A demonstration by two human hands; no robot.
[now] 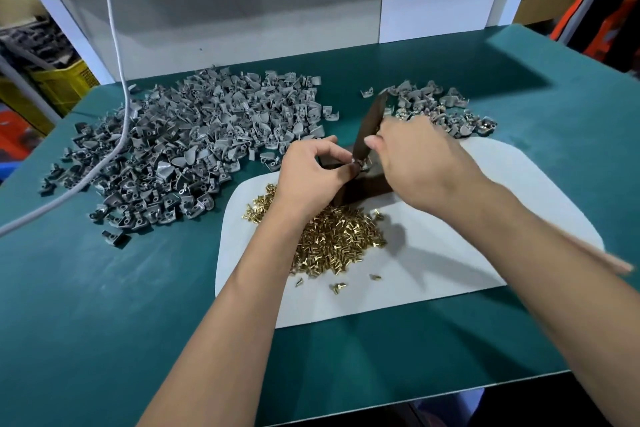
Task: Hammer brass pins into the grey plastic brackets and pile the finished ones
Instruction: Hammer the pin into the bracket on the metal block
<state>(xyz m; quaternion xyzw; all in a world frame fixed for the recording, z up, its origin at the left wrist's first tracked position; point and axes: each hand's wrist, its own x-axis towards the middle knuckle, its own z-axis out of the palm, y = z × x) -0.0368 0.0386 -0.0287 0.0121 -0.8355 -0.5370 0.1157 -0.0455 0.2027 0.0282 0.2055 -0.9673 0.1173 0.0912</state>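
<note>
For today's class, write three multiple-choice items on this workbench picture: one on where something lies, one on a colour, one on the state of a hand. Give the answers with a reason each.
1. Where does the heap of brass pins lie?
A. on the white mat
B. among the big pile of grey brackets
C. in a yellow crate

2. What colour is the table top?
A. red
B. dark green
C. white

3. What is the right hand doing?
A. lying flat
B. gripping a dark tool
C. scooping pins

Answers: 1 A, the pins rest on the mat. 2 B, green surrounds the mat. 3 B, its fingers curl round the tool, beside the left hand.
</note>
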